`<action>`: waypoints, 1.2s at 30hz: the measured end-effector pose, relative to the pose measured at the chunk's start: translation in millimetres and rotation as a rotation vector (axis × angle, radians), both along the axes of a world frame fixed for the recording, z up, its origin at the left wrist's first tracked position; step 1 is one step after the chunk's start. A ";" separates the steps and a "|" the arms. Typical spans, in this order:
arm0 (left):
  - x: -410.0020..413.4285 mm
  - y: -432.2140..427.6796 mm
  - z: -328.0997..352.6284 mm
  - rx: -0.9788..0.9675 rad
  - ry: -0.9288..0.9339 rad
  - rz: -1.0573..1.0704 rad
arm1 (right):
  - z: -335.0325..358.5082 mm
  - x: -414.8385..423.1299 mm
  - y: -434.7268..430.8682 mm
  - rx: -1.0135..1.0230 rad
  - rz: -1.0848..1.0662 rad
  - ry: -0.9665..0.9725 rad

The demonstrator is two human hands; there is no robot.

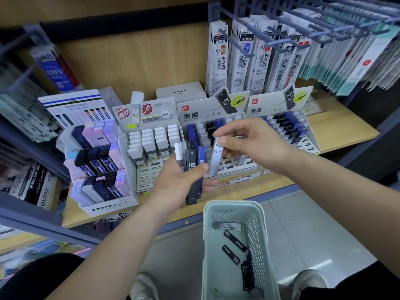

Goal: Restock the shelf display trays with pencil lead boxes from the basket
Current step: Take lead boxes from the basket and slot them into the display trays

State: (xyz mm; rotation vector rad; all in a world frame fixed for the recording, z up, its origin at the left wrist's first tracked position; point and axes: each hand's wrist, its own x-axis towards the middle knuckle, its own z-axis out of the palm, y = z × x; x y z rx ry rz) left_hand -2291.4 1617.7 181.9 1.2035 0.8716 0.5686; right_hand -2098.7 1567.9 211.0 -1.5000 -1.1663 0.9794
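Restocking mid-step: my left hand (173, 185) gripped spare lead boxes (191, 169); right hand (253, 144) pinched a grey box (216, 158); next, I judged, it needed an empty slot in the tray (195, 116).

Seeing a white PILOT box (180, 92) standing at the back, its logo facing forward. Seeing pen refill packs (220, 59) marked JF-0.5 hanging from blue-grey hooks (236, 42) just right of and above that box, and a blue BRFV packet (55, 72) hanging well to its left. Seeing pale grey floor tiles (303, 224) and two pale shoes (311, 278) lying far below it.
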 end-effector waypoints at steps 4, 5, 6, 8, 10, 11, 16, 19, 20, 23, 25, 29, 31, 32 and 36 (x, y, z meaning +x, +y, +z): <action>0.1 1.2 -2.9 0.047 0.062 -0.041 | 10.6 14.4 -1.1 0.071 -0.099 -0.036; 2.1 0.8 -3.3 0.054 0.076 -0.049 | 13.2 20.4 -3.0 0.095 -0.127 -0.047; 5.0 0.2 -3.3 0.058 0.089 -0.052 | 15.2 27.5 -5.5 0.120 -0.158 -0.062; 13.1 -2.3 -3.3 0.064 0.099 -0.062 | 17.8 44.2 -13.3 0.163 -0.228 -0.128; 23.6 -6.4 -2.2 0.093 0.105 -0.092 | 20.2 62.9 -23.7 0.190 -0.307 -0.252; 29.3 -8.9 -2.1 0.102 0.109 -0.106 | 21.1 72.5 -29.6 0.198 -0.347 -0.303; 60.2 -21.1 -7.2 0.107 0.145 -0.162 | 12.3 129.9 -60.6 0.158 -0.553 -0.456; 78.1 -29.6 -9.5 0.110 0.161 -0.200 | -1.4 163.9 -75.5 0.094 -0.660 -0.546; 84.2 -32.3 -9.6 0.113 0.165 -0.207 | -6.0 172.1 -79.2 0.062 -0.679 -0.586; 102.2 -37.5 -10.3 0.117 0.174 -0.222 | -20.9 187.2 -83.1 -0.027 -0.688 -0.677; 112.6 -39.6 -10.7 0.116 0.176 -0.233 | -31.8 192.4 -80.2 -0.073 -0.655 -0.712; 128.0 -41.8 -14.8 0.127 0.198 -0.251 | -52.0 202.0 -68.7 -0.137 -0.587 -0.711; 133.3 -42.7 -17.8 0.125 0.206 -0.262 | -57.7 205.2 -63.8 -0.153 -0.575 -0.715; 135.3 -43.1 -19.0 0.123 0.209 -0.267 | -59.3 206.8 -62.2 -0.153 -0.575 -0.714; 140.5 -43.6 -23.4 0.093 0.187 -0.267 | -59.7 212.6 -60.1 -0.173 -0.550 -0.756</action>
